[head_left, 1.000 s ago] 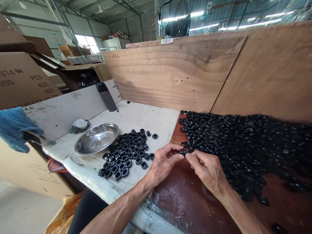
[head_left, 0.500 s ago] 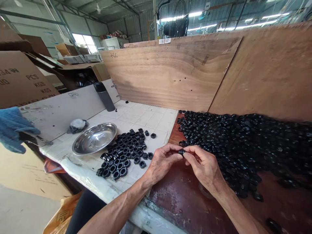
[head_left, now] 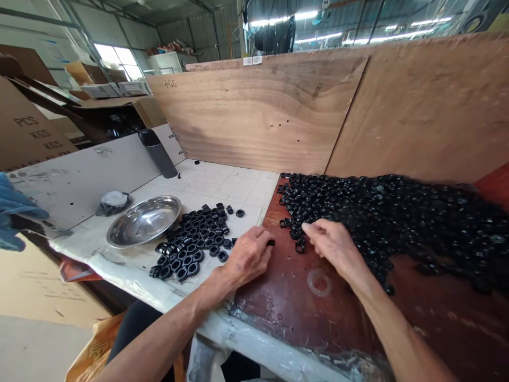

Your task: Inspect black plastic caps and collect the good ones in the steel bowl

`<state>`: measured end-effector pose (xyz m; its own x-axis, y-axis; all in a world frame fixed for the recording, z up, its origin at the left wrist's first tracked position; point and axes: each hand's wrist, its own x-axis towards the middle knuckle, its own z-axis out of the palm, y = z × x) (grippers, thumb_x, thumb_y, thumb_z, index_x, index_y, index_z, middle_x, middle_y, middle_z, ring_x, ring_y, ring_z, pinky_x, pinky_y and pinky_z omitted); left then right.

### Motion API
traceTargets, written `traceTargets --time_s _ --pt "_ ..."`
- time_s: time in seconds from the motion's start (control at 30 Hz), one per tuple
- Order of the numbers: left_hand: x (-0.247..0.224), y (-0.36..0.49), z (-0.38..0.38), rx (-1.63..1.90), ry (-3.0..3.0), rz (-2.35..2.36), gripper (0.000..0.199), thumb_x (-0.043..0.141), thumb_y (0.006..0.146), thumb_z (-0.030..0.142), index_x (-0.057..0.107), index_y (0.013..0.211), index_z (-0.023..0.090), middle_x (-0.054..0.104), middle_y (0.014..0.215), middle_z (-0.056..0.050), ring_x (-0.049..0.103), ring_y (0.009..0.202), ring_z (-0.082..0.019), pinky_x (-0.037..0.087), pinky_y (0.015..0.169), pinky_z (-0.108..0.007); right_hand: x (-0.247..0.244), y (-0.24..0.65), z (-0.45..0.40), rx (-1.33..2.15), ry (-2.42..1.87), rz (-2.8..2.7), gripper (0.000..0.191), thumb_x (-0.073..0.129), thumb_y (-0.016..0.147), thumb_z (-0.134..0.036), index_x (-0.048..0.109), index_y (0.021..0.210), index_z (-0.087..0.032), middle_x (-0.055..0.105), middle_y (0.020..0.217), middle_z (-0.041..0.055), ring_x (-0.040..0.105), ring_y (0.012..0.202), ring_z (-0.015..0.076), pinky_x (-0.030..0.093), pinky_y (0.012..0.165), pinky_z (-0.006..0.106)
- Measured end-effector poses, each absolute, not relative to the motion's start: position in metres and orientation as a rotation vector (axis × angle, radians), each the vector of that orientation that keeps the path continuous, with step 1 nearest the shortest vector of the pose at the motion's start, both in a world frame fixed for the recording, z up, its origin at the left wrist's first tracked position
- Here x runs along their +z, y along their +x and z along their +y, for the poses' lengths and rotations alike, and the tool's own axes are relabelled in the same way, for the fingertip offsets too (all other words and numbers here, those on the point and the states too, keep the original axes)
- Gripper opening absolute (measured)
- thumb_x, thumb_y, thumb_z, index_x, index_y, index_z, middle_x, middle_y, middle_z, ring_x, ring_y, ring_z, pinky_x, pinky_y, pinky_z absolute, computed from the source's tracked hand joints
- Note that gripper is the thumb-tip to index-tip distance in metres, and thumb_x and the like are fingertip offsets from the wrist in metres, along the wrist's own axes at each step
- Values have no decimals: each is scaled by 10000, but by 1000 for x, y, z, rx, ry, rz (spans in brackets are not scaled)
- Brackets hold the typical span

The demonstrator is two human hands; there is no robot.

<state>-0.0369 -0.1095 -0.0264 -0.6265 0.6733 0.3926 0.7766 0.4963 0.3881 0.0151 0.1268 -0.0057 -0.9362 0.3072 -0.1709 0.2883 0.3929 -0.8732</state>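
The left hand (head_left: 248, 255) pinches a small black part (head_left: 271, 243), likely for a light grip. The right hand (head_left: 333, 245), fingers bunched, meets the large pile (head_left: 382, 209); whether it grips anything, I cannot tell. The smaller cluster (head_left: 193, 240) lies on the desk (head_left: 292, 307) beside the left hand, presumably for easy reach.

The metal bowl (head_left: 143, 222) sat on the table (head_left: 233, 187), a bundle (head_left: 114, 202) just left of it and the bottle (head_left: 158, 154) behind. Rings (head_left: 191, 241) lay right of the bowl; the large heap (head_left: 382, 212) lay farther right, before the wooden board (head_left: 254, 114).
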Motion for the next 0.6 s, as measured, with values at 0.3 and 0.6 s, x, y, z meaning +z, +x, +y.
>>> traceTargets --time_s 0.3,0.6 --pt "-23 -33 -95 -491 -1042 -2759 115 539 901 205 577 798 171 598 906 -92 520 875 -247 482 854 -409 8 22 164 867 -193 -3187 61 624 774 -143 677 767 -173 661 721 31 582 659 160 358 603 261" --pt "-52 -17 -30 -901 -996 -2893 232 670 855 322 580 1004 169 606 1067 -83 606 924 -236 499 806 -358 -19 15 132 552 124 -3143 190 553 860 -69 631 1009 -158 593 1022 74 586 858 177 329 690 282"
